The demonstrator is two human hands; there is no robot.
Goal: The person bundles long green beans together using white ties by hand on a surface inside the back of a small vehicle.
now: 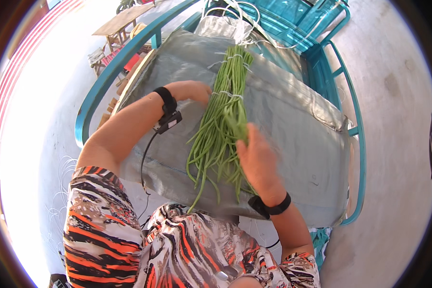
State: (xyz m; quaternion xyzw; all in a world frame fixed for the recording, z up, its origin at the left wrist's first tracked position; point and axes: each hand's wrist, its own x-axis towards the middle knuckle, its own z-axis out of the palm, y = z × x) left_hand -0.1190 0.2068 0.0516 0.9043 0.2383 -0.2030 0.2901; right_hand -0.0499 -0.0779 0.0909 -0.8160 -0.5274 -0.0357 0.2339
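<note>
Long green yard-long beans (219, 126) lie in tied bundles on a grey tarpaulin (291, 144), their loose ends spread towards me. White ties (227, 94) go round them near the far end and around the middle. At the left edge of the bundle, beside the middle tie, is my left hand (192, 90), its fingertips partly hidden against the beans. My right hand (257, 154), blurred, has its fingers around some of the beans at the right side, near their lower half. Both wrists wear black straps.
Teal metal rails (358, 151) of a cart bound the tarpaulin. Beyond its far edge lie a white woven sack (219, 27) and loose white strapping. A wooden table (122, 19) and low stools stand at the upper left. A cable hangs from the box on my left wrist.
</note>
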